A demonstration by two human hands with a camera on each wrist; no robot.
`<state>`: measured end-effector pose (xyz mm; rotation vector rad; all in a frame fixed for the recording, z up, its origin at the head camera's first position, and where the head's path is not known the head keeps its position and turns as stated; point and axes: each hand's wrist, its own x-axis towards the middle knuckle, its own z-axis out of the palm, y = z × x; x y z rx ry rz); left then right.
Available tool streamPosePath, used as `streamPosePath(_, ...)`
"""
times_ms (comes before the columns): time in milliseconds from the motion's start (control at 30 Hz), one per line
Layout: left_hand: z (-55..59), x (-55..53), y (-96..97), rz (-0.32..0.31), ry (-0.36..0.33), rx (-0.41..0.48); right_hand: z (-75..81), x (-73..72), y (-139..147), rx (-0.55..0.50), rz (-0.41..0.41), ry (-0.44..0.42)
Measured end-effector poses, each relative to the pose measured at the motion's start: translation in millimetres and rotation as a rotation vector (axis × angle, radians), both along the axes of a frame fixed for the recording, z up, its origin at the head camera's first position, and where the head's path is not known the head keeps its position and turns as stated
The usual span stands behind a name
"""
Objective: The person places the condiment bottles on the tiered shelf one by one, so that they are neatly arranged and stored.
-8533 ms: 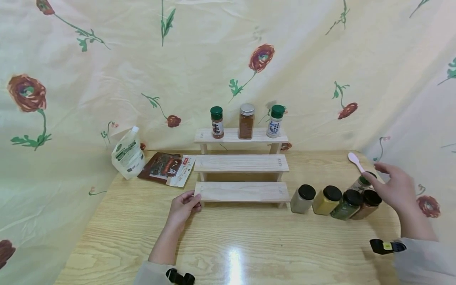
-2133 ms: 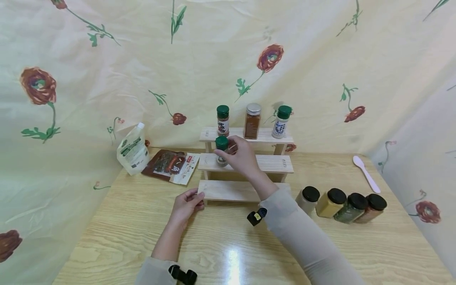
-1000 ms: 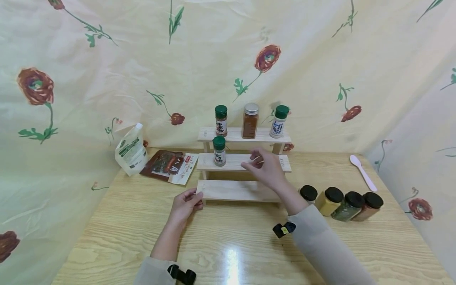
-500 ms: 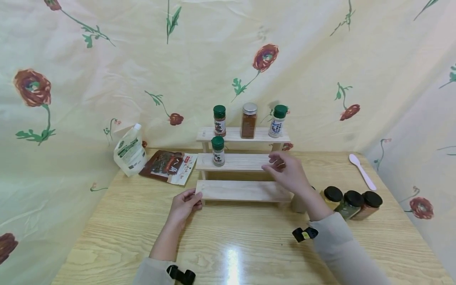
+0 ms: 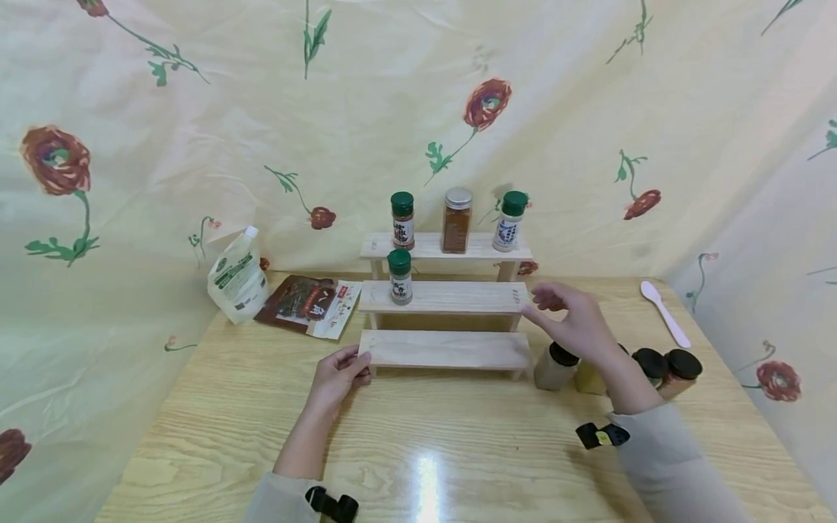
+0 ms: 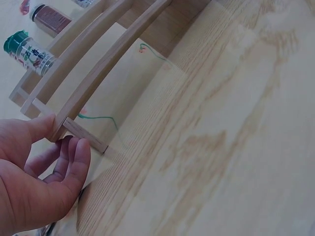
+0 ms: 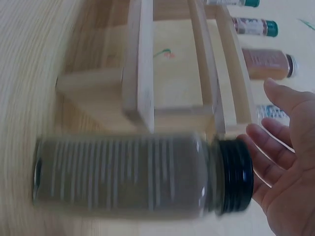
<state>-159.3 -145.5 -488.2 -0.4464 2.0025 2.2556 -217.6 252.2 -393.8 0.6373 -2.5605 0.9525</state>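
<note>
A three-step wooden spice rack (image 5: 445,351) stands mid-table. My left hand (image 5: 336,379) holds the left end of its lowest step, thumb on the board's edge and fingers curled beneath, as the left wrist view shows. On the middle step, at the left, is a green-capped spice bottle (image 5: 400,280). My right hand (image 5: 575,319) holds nothing, its fingers loosely bent, right of the rack and just above a black-capped jar of greyish powder (image 5: 554,369). In the right wrist view this jar (image 7: 123,177) stretches across the foreground, with the thumb and fingers apart beyond its cap.
The top step bears two green-capped bottles (image 5: 402,221) (image 5: 509,224) and a silver-capped jar (image 5: 456,221). Other black-capped jars (image 5: 681,370) stand at right, partly behind my right forearm. A pink spoon (image 5: 665,314) lies behind them. Left are a white spouted pouch (image 5: 238,280) and a brown packet (image 5: 309,306).
My right hand took a green-capped bottle from the right-hand group, set it on the middle step and let go. It has since moved right, over the jars. The left hand stays on the rack.
</note>
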Motion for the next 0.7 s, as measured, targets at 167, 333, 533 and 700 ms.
streamPosePath(167,0.9,-0.7,0.6,-0.001,-0.006,-0.006,-0.6,8.8,17,0.056,0.009,-0.012)
streamPosePath(333,0.6,-0.5,0.7,0.001,-0.003,-0.006,-3.1,19.3,33,0.096,0.035,-0.024)
streamPosePath(533,0.0,1.3,0.6,-0.008,0.006,-0.001,-12.7,28.4,51,0.158,0.083,-0.027)
streamPosePath(700,1.4,1.9,1.1,-0.009,0.010,-0.005,-16.5,33.1,59,0.179,0.100,-0.045)
